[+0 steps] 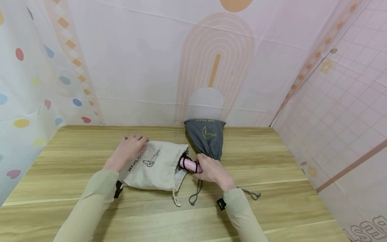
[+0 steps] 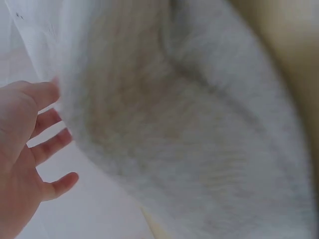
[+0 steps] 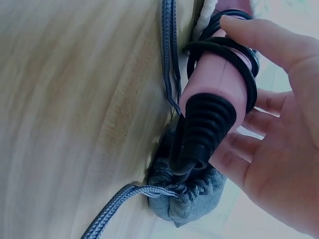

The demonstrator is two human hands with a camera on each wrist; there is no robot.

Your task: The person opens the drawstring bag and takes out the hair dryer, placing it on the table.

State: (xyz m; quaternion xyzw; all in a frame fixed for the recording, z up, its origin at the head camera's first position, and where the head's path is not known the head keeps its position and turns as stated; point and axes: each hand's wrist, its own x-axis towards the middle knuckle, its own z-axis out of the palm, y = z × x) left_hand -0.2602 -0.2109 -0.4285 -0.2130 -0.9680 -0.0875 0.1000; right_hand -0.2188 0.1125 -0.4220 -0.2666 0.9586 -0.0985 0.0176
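Observation:
A light beige drawstring bag (image 1: 157, 168) with a hair dryer drawing lies on the table, its mouth facing right. From that mouth sticks out a pink hair dryer (image 1: 188, 164) handle, wound with a black cord (image 3: 222, 47); the rest of it is hidden inside. My right hand (image 1: 211, 169) holds the handle, thumb on one side and fingers on the other. At the bag's closed far-left corner, my left hand (image 1: 128, 151) pinches the cloth between thumb and a mostly hidden finger. Its other fingers (image 2: 52, 147) are spread apart.
Behind my right hand lies a dark grey drawstring bag (image 1: 208, 137), also printed with a hair dryer, gathered at the neck. Its grey cords (image 3: 112, 211) trail across the wooden table (image 1: 145, 222). A printed cloth (image 1: 136, 67) hangs behind the table and along both sides.

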